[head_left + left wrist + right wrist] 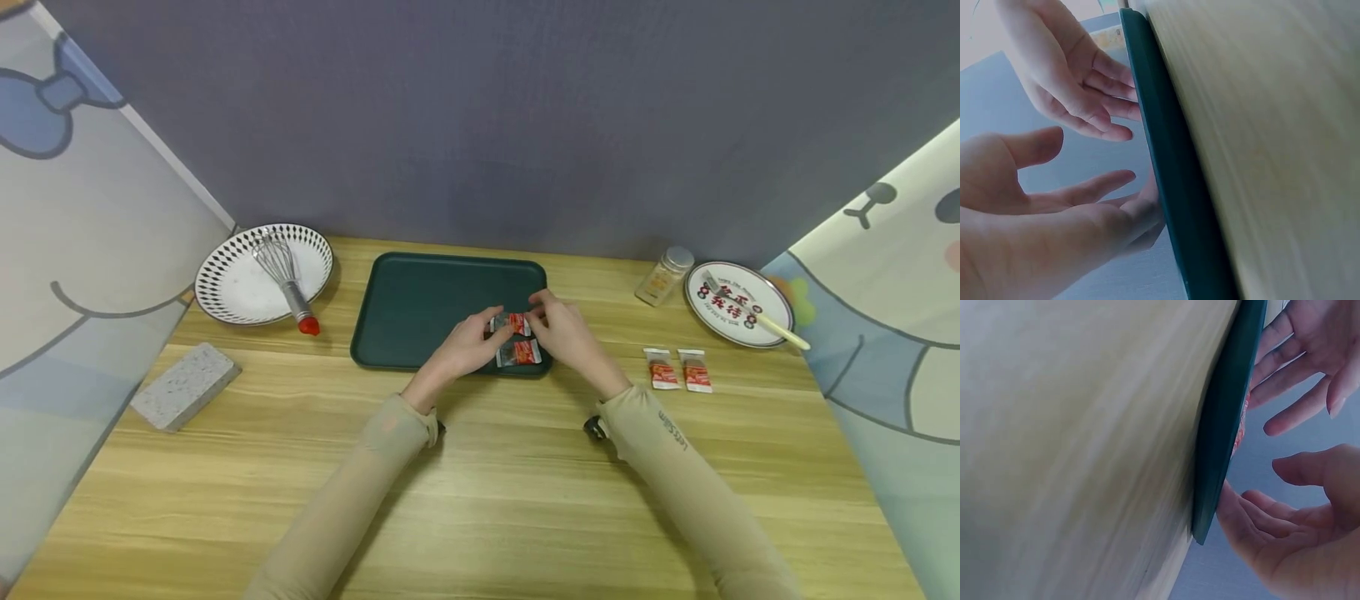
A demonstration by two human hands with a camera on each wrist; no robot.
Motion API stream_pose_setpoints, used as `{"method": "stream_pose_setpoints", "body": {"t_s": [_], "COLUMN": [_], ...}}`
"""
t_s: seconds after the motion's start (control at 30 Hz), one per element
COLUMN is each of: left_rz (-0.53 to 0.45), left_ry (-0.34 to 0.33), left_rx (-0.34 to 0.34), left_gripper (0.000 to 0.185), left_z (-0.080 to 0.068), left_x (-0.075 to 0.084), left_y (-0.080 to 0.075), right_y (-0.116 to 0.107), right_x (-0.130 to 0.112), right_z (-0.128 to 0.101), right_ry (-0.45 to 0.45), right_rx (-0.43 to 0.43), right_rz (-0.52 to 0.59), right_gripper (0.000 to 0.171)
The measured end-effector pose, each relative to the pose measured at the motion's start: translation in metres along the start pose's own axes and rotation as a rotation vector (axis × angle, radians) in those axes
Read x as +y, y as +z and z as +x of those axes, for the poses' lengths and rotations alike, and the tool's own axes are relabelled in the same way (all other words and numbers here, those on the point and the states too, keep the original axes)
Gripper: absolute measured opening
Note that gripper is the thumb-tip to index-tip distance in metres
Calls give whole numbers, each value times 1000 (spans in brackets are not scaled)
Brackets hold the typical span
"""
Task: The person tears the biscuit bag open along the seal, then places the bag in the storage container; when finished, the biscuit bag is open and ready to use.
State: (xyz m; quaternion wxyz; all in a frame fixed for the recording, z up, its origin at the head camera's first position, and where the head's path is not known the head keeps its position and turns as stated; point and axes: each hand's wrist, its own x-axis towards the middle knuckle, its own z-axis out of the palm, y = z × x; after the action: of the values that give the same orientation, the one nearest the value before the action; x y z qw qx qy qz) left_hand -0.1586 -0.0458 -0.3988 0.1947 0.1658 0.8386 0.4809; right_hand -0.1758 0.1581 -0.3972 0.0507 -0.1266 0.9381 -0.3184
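Note:
A dark green tray (420, 308) lies on the table, with two small red and clear snack packets at its right end. The upper packet (519, 322) is between my two hands; the lower packet (519, 353) sits just below it. My left hand (465, 343) is at the packets' left side, thumb apart from loosely bent fingers. From the right, my right hand (566, 333) reaches over the tray's edge, fingertips at the upper packet's end. Both wrist views show thumbs and fingers spread, gripping nothing. In the right wrist view the tray rim (1222, 437) mostly hides the packets.
Two similar packets, one left (662, 369) and one right (695, 371), lie right of the tray. Beyond them are a seasoning jar (663, 277) and a plate (765, 293) with a brush (776, 327). At left are a patterned bowl (228, 287), a whisk (292, 293) and a grey block (183, 387).

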Motion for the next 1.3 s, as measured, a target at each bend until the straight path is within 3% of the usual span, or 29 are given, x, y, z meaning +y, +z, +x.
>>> {"method": "stream_pose_setpoints", "body": {"t_s": [0.27, 0.3, 0.43, 0.67, 0.83, 1.07, 1.3], "left_rz": [30, 37, 59, 73, -25, -133, -149], "left_ry": [16, 35, 64, 187, 212, 163, 119], "left_rx": [-43, -40, -5, 54, 6, -94, -190], "left_gripper": [63, 66, 67, 56, 54, 54, 52], "left_z": [-5, -1, -4, -11, -13, 2, 18], "left_x": [3, -5, -1, 28, 44, 59, 77], "left_y": [-4, -4, -4, 4, 24, 66, 107], "right_y": [-3, -5, -18, -46, -67, -82, -88], "right_x": [6, 8, 15, 34, 54, 87, 100], "right_z": [-8, -11, -20, -57, -87, -118, -139], "right_ry": [-45, -52, -68, -11, 30, 53, 150], "right_rx": [75, 91, 137, 160, 206, 273, 224], "right_rz": [53, 67, 128, 162, 146, 89, 10], "right_gripper": [33, 32, 30, 33, 36, 30, 33]}}
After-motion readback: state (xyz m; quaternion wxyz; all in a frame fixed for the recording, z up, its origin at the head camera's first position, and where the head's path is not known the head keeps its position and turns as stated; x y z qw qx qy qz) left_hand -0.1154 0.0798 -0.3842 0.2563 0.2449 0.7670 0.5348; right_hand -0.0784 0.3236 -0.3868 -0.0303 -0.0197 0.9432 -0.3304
